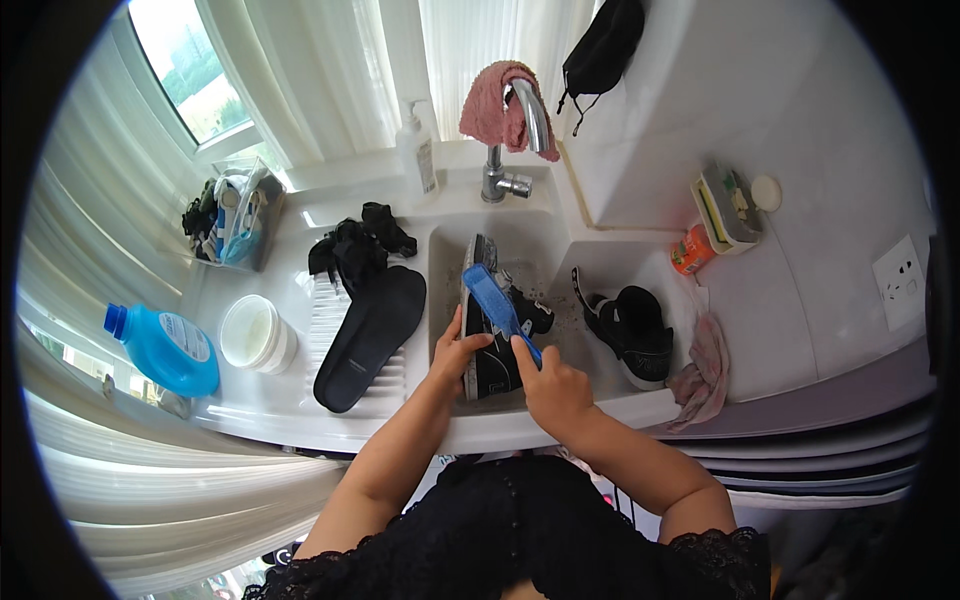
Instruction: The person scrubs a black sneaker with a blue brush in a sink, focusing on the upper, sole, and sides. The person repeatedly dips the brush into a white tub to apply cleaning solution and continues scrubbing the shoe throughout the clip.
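Note:
Over the sink basin (445, 260) my left hand (457, 352) grips a black shoe (492, 372) by its side, near the pale sole. In my right hand (556, 388) is a blue scrub brush (492, 300), its head lying over the shoe's upper part and its handle running back into my fingers. The brush hides part of the shoe, and the bristles cannot be seen. A second black shoe (632, 335) rests on the sink's right ledge. To the left, a black insole (372, 340) lies on the ribbed washboard, below a bundle of black cloth (360, 245).
A chrome faucet (493, 180) draped with a pink cloth (490, 105) rises behind the basin, beside a white pump bottle (416, 155). Leftward stand a white tub (255, 335), a blue detergent bottle (170, 350) and a clear bin (240, 220). A pink rag (705, 375) hangs at the right edge.

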`<state>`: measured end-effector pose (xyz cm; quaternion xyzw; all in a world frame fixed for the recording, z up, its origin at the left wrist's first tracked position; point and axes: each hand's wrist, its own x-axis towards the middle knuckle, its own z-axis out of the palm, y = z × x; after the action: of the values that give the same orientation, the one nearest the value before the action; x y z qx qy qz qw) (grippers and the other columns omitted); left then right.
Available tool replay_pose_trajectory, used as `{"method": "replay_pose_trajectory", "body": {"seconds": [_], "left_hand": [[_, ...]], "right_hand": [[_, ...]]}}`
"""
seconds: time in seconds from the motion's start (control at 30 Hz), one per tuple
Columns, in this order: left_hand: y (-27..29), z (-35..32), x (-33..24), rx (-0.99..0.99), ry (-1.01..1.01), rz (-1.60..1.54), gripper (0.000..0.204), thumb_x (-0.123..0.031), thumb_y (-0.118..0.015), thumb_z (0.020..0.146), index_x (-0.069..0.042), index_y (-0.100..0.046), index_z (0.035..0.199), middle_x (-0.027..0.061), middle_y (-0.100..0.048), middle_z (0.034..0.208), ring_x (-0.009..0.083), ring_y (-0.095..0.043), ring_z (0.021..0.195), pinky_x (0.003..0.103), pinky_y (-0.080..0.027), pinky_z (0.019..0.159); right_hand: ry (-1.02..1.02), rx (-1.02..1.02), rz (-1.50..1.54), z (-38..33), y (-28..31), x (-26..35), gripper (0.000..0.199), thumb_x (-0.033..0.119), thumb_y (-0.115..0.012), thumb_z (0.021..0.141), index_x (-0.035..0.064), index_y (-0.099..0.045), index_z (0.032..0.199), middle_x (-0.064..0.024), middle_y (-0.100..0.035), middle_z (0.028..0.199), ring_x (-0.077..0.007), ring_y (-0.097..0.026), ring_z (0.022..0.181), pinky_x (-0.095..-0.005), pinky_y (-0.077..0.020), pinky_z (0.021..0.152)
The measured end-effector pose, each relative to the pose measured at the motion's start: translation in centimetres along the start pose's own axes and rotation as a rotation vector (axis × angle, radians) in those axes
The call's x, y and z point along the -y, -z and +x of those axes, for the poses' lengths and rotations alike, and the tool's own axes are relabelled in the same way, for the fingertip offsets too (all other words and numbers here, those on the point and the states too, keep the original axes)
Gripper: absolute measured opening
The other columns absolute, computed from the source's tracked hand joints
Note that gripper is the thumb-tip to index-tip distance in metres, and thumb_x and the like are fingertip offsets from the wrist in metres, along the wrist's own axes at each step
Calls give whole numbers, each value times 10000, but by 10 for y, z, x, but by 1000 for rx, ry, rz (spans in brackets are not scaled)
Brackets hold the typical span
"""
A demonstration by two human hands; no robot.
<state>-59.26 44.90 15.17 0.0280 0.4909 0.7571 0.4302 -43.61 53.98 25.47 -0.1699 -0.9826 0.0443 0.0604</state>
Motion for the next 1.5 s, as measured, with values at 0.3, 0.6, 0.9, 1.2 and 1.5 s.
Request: {"method": "replay_pose_trajectory", "body": {"seconds": [0.3, 0.6, 0.9, 1.2, 1.5], "left_hand": [[-11, -5, 3, 57, -58, 76, 918, 73, -667, 699, -74, -209, 1480, 121, -596, 1141, 202, -612, 950, 315, -512, 828], [-16, -12, 2, 165, -64, 20, 857, 76, -634, 716, -90, -259, 1468, 109, -583, 1174, 203, -610, 975, 330, -513, 843], [-9, -18, -8, 181, -10, -68, 601, -18, -662, 717, -46, -474, 1287, 88, -613, 1107, 213, -616, 982, 339, -516, 852], [3, -10, -11, 210, -46, -136, 555, -36, -664, 687, -24, -490, 1213, 107, -618, 1060, 224, -619, 959, 342, -510, 856], [4, -22, -21, 434, 87, -273, 590, -160, -687, 687, 37, -510, 1214, 159, -643, 1079, 274, -638, 978, 378, -504, 908]], "right_hand": [[-20, -159, -38, 33, -1, -24, 446, 122, -530, 845, 166, -511, 1288, -144, -527, 823, -304, -617, 598, -424, -513, 549], [-146, -235, 3, 74, -4, -49, 451, 135, -524, 861, 205, -502, 1306, -158, -544, 798, -331, -614, 585, -447, -512, 544], [-205, -259, 170, 39, 14, -14, 330, 172, -504, 898, 181, -589, 1217, -180, -571, 809, -394, -610, 615, -495, -499, 610], [-231, -118, 378, 9, 35, -8, 379, 166, -549, 887, 119, -563, 1263, -234, -630, 777, -392, -620, 732, -455, -486, 654], [-162, -349, 607, 32, 22, -62, 315, 123, -560, 889, 42, -600, 1192, -220, -661, 874, -322, -658, 751, -352, -490, 681]]}}
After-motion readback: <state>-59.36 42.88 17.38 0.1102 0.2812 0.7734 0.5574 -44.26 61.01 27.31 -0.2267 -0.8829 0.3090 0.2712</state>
